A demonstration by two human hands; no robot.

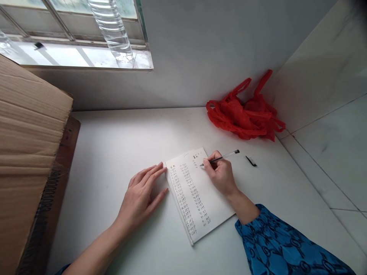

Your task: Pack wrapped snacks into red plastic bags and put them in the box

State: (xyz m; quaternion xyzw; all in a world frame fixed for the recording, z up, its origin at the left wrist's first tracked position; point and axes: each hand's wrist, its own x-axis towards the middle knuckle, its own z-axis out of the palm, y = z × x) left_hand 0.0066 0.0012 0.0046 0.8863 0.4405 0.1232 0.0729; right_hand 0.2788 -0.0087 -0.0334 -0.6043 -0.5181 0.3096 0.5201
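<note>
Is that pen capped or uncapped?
Uncapped: the right hand holds the pen with its bare tip on the notepad; what looks like its black cap lies apart on the table.

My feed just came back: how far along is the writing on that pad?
Done: two columns of handwritten figures run down the notepad, and the pen cap lies off on the table. In hand: the right hand holds the pen, tip at a third column's top entries; the left hand lies flat against the notepad's left edge. Left: the page below the tip is blank.
</note>
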